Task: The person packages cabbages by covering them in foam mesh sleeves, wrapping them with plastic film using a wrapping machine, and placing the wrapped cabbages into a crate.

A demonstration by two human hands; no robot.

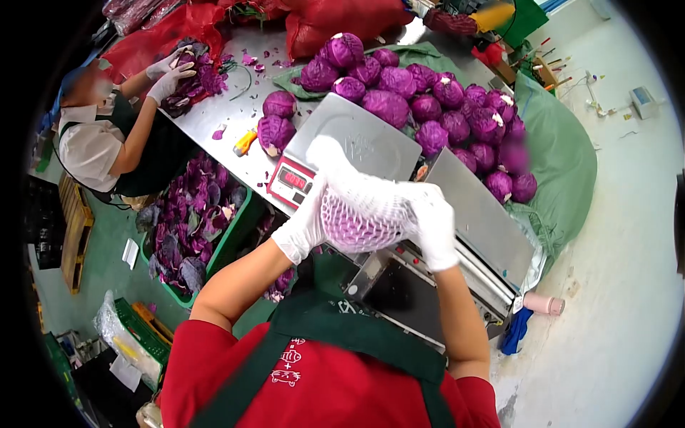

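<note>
Between my two white-gloved hands is a red cabbage [357, 232] partly wrapped in a white foam net [367, 189]. My left hand [307, 217] holds the wrapped cabbage from its left side, its fingers partly hidden and merging with the white net. At the right, my right hand [432, 217] is closed on the gathered end of the net. Just beyond the hands stands a weighing scale [357, 135] with a steel plate and a lit red display [293, 178]; its digits are hard to read. Two loose cabbages [275, 133] sit beside the scale.
A pile of red cabbages [428, 107] lies on green cloth [564, 150]. At the left a co-worker [107, 143] handles cabbage leaves by a red sack [157, 43]. A yellow-handled tool [245, 143] lies near the table edge, above a green crate [239, 228] of leaves.
</note>
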